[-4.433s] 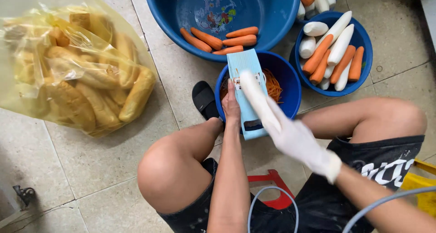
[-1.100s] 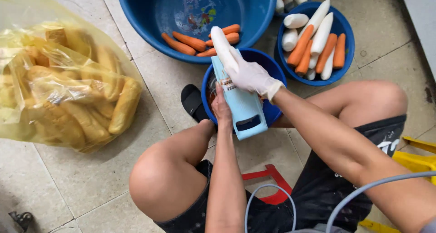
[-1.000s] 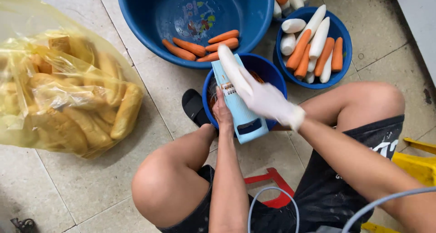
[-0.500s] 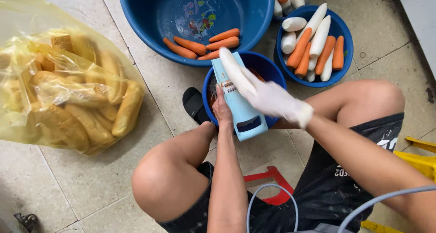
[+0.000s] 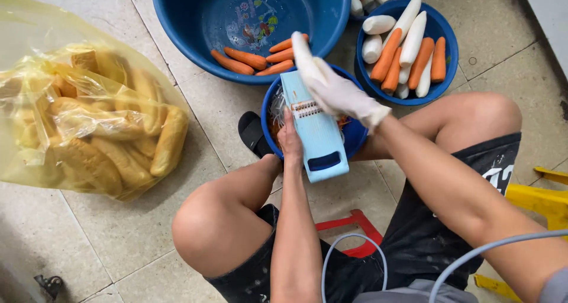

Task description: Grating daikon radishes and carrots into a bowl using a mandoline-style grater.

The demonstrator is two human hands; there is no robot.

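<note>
A light blue grater board [image 5: 316, 137] leans over a small blue bowl [image 5: 270, 125] holding white and orange shreds. My left hand [image 5: 289, 142], bare, grips the board's left edge. My right hand [image 5: 338, 91], in a white glove, presses a white radish [image 5: 302, 53] against the top of the board near its blade. I am squatting, with both knees either side of the bowl.
A large blue basin [image 5: 195, 28] with several carrots [image 5: 248, 59] lies ahead. A blue bowl [image 5: 445, 78] of radishes and carrots sits at right. A yellow plastic bag of bread rolls [image 5: 89, 120] is at left. A black sandal [image 5: 251, 134], a red stool [image 5: 355, 229] and a yellow stool [image 5: 538, 199] are close by.
My gloved right hand has been sliding the radish up and down the board; it now sits higher, near the top. The left hand has kept its grip.
</note>
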